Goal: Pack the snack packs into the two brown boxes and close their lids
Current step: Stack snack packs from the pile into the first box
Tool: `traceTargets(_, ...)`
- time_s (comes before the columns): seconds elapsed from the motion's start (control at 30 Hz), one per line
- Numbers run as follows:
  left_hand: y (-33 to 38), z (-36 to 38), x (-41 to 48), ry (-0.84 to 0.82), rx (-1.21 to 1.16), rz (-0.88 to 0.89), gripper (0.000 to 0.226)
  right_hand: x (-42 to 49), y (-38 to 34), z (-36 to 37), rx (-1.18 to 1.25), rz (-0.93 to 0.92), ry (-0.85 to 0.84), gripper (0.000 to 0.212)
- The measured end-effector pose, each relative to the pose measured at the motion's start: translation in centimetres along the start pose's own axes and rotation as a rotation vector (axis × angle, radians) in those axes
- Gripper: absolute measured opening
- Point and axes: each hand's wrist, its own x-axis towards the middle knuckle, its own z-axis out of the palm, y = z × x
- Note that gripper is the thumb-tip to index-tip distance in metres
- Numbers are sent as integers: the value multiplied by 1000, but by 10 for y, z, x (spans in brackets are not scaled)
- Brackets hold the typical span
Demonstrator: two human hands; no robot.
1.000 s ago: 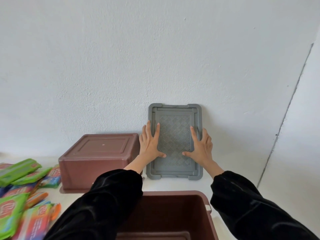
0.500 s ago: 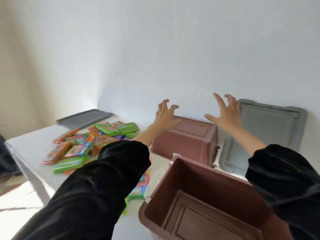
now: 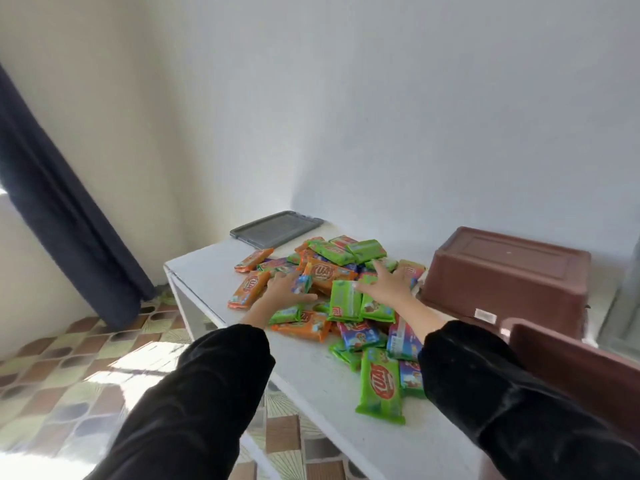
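Head view, both hands spread flat on heaped snack packs (image 3: 332,271), left hand (image 3: 284,289), right hand (image 3: 388,285), logo lettering unreadable

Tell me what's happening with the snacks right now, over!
Left hand and right hand open, spread on the snack pile. Nothing gripped yet. One brown box upside down beside the pile. Nothing in the way.

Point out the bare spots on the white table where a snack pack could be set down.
Bare white table lies along the left edge, between the corner and the orange snack packs, and near the front edge below the green snack pack. The middle is crowded: pile, left hand and right hand, upturned brown plastic box.
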Motion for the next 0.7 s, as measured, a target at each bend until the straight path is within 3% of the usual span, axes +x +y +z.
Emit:
traceTargets(0.23,-49,15,22,-86,-3,134,92,0,6,44,-142,73,38,73)
traceTargets(0.4,-61,8,38,-26,-100,226,72,7,5,37,-122,115,14,73)
traceTargets(0.6,-64,8,39,46,-130,293,64,11,-1,26,-89,156,95,88)
traceTargets(0.7,-61,6,36,71,-15,311,87,8,-4,26,-68,150,149,93)
